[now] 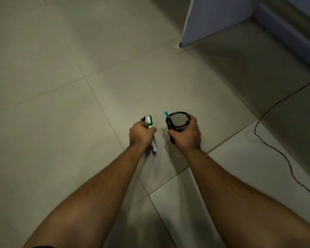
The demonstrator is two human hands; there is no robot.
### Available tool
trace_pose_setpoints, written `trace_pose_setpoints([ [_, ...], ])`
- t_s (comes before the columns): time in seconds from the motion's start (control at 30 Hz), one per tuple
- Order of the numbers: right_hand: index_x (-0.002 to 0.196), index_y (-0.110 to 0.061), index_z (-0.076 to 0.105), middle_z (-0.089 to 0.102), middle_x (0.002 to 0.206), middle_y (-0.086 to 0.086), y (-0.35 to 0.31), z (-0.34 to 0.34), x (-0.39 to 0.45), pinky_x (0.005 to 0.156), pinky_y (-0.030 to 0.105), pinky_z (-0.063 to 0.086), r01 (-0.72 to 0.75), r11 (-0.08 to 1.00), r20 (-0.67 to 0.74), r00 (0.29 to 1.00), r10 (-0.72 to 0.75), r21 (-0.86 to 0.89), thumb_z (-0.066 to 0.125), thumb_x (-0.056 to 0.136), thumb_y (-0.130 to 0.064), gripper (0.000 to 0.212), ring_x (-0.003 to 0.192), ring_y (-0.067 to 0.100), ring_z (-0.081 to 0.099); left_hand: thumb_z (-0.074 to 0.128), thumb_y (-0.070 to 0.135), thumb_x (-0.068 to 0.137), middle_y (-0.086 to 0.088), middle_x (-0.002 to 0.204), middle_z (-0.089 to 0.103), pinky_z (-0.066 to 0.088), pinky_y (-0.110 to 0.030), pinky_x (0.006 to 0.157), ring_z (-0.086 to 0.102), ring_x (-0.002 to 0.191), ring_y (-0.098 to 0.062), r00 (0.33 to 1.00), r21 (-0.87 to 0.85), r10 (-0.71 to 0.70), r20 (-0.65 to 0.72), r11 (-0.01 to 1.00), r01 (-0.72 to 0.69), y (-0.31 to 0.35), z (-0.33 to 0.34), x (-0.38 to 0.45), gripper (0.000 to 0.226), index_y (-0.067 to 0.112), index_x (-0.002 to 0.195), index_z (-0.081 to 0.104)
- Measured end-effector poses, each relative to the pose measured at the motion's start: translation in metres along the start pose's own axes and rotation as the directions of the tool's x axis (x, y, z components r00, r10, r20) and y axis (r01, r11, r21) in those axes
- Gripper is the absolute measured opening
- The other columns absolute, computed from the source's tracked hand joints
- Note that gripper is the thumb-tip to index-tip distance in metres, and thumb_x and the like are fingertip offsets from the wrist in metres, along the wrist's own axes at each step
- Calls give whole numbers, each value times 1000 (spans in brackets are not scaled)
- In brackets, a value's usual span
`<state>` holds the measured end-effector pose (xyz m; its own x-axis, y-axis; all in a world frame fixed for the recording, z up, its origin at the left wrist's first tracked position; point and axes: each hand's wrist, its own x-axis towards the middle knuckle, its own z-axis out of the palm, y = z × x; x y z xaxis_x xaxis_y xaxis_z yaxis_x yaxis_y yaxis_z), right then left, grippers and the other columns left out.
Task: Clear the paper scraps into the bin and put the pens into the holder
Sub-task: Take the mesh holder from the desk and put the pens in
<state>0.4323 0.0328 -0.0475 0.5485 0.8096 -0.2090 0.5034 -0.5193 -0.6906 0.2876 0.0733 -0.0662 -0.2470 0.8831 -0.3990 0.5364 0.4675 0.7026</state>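
My left hand (141, 133) grips a bundle of pens (149, 121): a white marker with a green cap and dark pens beside it, their ends sticking out above and below my fist. My right hand (186, 136) holds a black mesh pen holder (177, 121) by its side, tilted slightly. One pen with a light blue cap (167, 114) stands in the holder, leaning against its left rim. The bundle is just left of the holder, a short gap between them. Both are held above the tiled floor. No paper scraps or bin are in view.
A pale tiled floor (61, 122) fills the view. A light blue panel (213, 20) stands on the floor at the upper right, with a baseboard behind it. A thin dark cable (276, 154) snakes across the tiles on the right.
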Motion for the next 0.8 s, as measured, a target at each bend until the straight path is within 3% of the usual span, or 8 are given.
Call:
trace_pose_setpoints([
  [0.13, 135, -21, 44, 59, 129, 7, -3, 1, -1, 99, 41, 47, -54, 999, -21, 998, 53, -10, 84, 58, -38, 87, 120, 32, 53, 72, 18, 77, -5, 75, 66, 55, -36, 72, 64, 72, -22, 992, -454, -15, -124, 890, -43, 22, -22, 5, 11, 20, 79, 61],
  [0.23, 136, -22, 43, 57, 130, 8, -5, 1, 1, 99, 41, 46, -84, 996, -24, 996, 84, -1, 84, 60, -36, 88, 121, 33, 52, 69, 7, 85, -13, 75, 64, 56, -30, 58, 63, 64, -22, 998, -676, 57, -33, 734, -65, 43, -30, 4, 12, 11, 83, 58],
  [0.3, 136, -21, 44, 58, 130, 8, -9, 2, 2, 98, 41, 46, -52, 999, -20, 998, 52, -8, 84, 58, -35, 89, 120, 33, 53, 67, 1, 87, -14, 76, 64, 57, -25, 58, 63, 64, -21, 991, -704, 123, 59, 708, -46, 52, -26, 1, 9, 1, 89, 58],
  [0.43, 135, -21, 43, 60, 127, 6, -17, 5, 4, 95, 42, 51, 10, 999, -11, 1000, -9, 51, 83, 56, -35, 89, 116, 31, 57, 76, 7, 79, -9, 76, 66, 61, -38, 72, 65, 71, -22, 970, -499, 199, 141, 860, -104, 49, -7, -3, 12, 8, 83, 64],
  [0.57, 139, -20, 38, 58, 132, 5, -16, 3, 4, 97, 33, 50, -40, 983, 21, 999, 37, 180, 85, 63, -32, 90, 119, 25, 57, 74, 19, 68, 6, 77, 56, 52, -31, 72, 55, 71, -14, 950, -292, 250, 186, 937, -189, 38, -8, -2, 32, 20, 100, 73],
  [0.67, 141, -21, 37, 56, 135, 3, -11, -1, 2, 97, 25, 45, -35, 980, 40, 999, 28, 194, 86, 65, -25, 90, 120, 22, 55, 69, 11, 75, 1, 80, 63, 49, -24, 69, 59, 71, -16, 984, -256, 157, 87, 958, -130, 10, -18, 0, 22, 17, 96, 72],
  [0.73, 141, -22, 38, 57, 134, 2, -9, -2, 1, 94, 22, 44, -26, 978, 49, 999, 16, 206, 86, 65, -24, 90, 120, 20, 57, 69, 16, 81, -1, 91, 69, 48, -18, 68, 64, 78, -17, 990, 11, 123, 65, 992, -124, -14, -19, -3, 15, 13, 96, 72],
  [0.8, 142, -22, 37, 56, 136, 2, -10, -1, -3, 96, 24, 45, -24, 978, 70, 997, 9, 209, 86, 66, -23, 91, 121, 21, 56, 68, 22, 84, -6, 101, 72, 52, -24, 74, 66, 88, -24, 986, 231, 128, 109, 961, -150, -31, -16, -7, 19, 13, 99, 72],
])
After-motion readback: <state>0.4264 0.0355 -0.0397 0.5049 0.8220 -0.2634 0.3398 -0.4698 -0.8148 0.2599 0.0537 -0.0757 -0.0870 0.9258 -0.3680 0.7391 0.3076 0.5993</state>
